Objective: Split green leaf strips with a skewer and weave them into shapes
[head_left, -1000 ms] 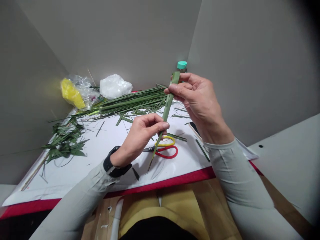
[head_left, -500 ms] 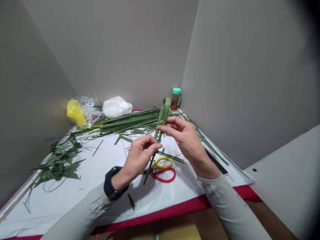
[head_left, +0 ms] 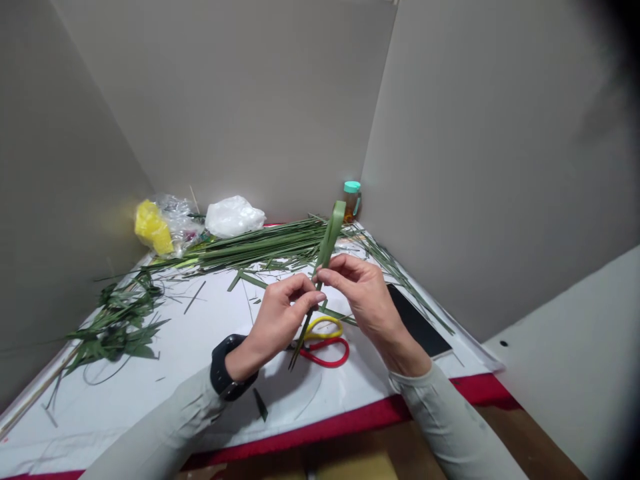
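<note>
Both hands hold one long green leaf strip (head_left: 330,237), folded over into a loop at its top, above the white table sheet (head_left: 165,373). My left hand (head_left: 283,313), with a black watch on the wrist, pinches the strip low down. My right hand (head_left: 363,297) pinches it just above, fingers closed round it. The strip's pointed lower end hangs down over the scissors (head_left: 325,343) with one yellow and one red handle, which lie on the sheet under my hands.
A bundle of long green leaf strips (head_left: 260,243) lies across the back. Leaf trimmings (head_left: 117,323) pile up at the left. Yellow and clear plastic bags (head_left: 160,223), a white bag (head_left: 233,215), a teal-capped bottle (head_left: 351,200) and a dark phone (head_left: 417,323) are around.
The leaf strip was straight a second ago; its top is now bent over into a loop. My right hand has slid down it, close to my left hand.
</note>
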`<move>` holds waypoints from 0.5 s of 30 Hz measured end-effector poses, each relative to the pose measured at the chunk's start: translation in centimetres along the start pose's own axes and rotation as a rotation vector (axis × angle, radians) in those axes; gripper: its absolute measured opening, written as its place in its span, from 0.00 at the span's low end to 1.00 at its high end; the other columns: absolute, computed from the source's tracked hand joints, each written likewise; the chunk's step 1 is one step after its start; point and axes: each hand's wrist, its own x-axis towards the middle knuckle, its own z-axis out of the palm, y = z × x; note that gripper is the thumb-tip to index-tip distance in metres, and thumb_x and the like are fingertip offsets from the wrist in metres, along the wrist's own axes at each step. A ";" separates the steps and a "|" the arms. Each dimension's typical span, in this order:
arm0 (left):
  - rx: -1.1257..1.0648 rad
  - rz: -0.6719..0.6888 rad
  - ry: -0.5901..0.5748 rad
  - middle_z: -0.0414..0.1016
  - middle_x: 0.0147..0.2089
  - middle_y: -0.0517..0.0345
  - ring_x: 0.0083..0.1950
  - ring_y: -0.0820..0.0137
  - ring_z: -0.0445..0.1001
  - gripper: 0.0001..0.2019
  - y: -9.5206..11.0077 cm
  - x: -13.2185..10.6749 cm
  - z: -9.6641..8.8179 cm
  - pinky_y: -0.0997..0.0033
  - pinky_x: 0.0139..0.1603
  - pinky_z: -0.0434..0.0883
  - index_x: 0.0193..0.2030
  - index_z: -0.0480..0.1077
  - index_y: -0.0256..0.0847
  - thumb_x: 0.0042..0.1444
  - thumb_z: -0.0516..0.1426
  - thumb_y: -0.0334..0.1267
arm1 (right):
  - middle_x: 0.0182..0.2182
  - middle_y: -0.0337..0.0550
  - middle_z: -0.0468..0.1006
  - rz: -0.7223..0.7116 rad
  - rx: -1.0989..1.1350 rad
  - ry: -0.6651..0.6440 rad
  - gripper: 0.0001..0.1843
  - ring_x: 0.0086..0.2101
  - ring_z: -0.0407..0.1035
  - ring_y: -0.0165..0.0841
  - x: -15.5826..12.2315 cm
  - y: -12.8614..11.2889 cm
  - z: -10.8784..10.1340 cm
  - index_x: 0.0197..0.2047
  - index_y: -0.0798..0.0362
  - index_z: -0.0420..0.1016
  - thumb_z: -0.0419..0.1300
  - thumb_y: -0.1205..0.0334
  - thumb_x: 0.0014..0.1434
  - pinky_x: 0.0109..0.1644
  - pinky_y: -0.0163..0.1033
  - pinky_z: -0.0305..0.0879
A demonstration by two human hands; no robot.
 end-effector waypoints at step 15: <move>-0.568 -0.207 0.075 0.69 0.29 0.62 0.30 0.78 0.69 0.16 -1.3 3.3 -3.9 0.78 0.29 0.62 0.27 0.68 0.36 0.46 0.71 0.41 | 0.44 0.54 0.77 -0.132 -1.280 -0.721 0.16 0.43 0.70 0.44 -5.5 6.0 -3.2 0.46 0.55 0.74 0.47 0.74 0.66 0.50 0.50 0.66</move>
